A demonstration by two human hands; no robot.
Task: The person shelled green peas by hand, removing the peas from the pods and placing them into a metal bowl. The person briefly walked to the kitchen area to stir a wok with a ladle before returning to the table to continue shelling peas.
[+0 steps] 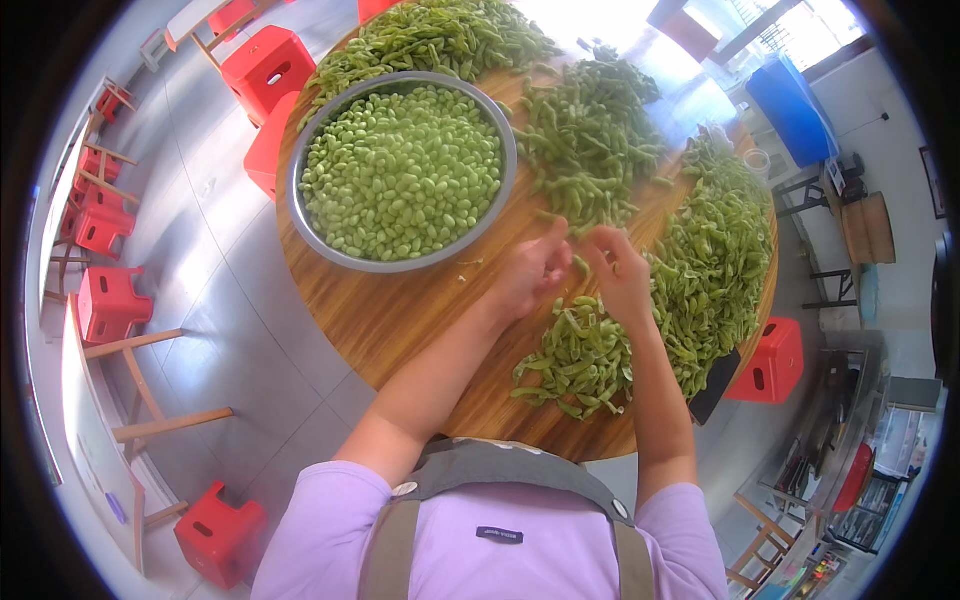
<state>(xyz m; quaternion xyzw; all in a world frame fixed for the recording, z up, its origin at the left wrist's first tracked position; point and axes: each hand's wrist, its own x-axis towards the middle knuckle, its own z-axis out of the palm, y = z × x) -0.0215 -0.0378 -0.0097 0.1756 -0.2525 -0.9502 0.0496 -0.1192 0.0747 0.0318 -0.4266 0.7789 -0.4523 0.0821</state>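
Observation:
Both my hands are over the middle of the round wooden table (360,315). My left hand (534,270) has its fingers curled, with thumb and forefinger near a pile of whole green soybean pods (592,135). Close by on the right, my right hand (616,274) has thumb and fingertips bent toward the left hand. Whether either hand pinches a pod is too blurred to tell. A single pod (580,265) shows between the hands. A steel bowl (397,264) full of shelled green beans (401,172) stands left of them. Opened pods (581,360) lie below my right hand.
A long heap of pods or hulls (712,270) runs along the table's right side, and another heap (450,37) lies behind the bowl. A dark flat object (715,386) is at the right edge. Red plastic stools (769,364) stand around the table.

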